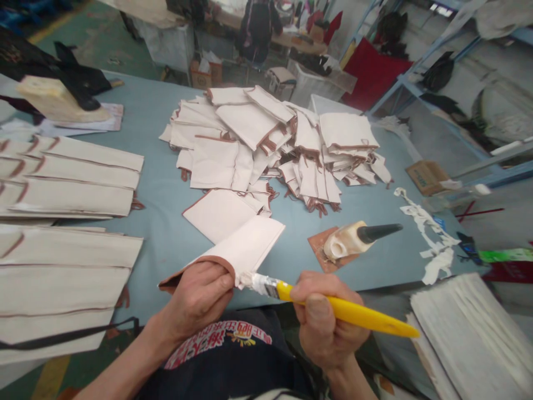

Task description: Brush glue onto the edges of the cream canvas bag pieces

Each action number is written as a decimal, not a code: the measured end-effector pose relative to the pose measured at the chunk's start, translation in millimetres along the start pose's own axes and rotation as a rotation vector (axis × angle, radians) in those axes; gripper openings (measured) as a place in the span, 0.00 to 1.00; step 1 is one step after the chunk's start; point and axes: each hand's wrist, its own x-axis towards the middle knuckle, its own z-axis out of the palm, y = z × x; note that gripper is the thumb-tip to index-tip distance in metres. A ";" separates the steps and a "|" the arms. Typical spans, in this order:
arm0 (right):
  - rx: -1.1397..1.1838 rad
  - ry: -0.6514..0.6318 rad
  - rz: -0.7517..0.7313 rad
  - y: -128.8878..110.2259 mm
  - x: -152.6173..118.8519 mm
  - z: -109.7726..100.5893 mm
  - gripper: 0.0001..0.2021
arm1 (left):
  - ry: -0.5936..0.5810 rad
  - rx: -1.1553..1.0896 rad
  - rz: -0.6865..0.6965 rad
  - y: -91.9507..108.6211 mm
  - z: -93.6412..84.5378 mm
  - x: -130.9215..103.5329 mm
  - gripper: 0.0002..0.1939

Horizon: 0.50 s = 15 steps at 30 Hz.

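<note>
My left hand (206, 291) grips a cream fabric piece with brown edging (250, 244) at its curved, bound opening; some of the fingers are tucked out of sight inside it. In my right hand (327, 316) is a paintbrush with a yellow handle (366, 315). White stuff coats its bristles (254, 281), which touch the near corner of the piece beside my left thumb. Right of the piece, a stained glue bottle with a dark nozzle (345, 241) stands on a brown square (315, 241).
A heap of similar cream pieces (220, 161) covers the table's (287, 239) far middle. Stacked cream panels (70, 272) lie at left. White scraps (437, 261) and a small carton (427, 176) are at right, with a pale stack (470, 333) at near right.
</note>
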 end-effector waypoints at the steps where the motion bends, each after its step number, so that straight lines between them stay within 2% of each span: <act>1: -0.011 -0.010 -0.028 -0.4 1.0 1.8 0.13 | -0.003 0.011 -0.007 -0.5 -0.2 0.0 0.13; 4: -0.004 -0.087 -0.095 -0.8 3.8 6.2 0.15 | -0.001 0.026 -0.003 -1.4 -0.8 -1.1 0.14; 8: -0.035 0.004 0.002 4.0 5.3 5.6 0.12 | -0.008 0.017 -0.001 -1.9 0.7 -3.7 0.12; 12: -0.050 -0.081 -0.075 7.6 5.0 7.0 0.13 | 0.003 0.018 -0.020 -3.9 3.0 -4.1 0.12; 15: 0.000 -0.051 0.002 14.4 1.0 8.5 0.13 | -0.006 0.029 -0.014 -6.0 2.8 -4.6 0.12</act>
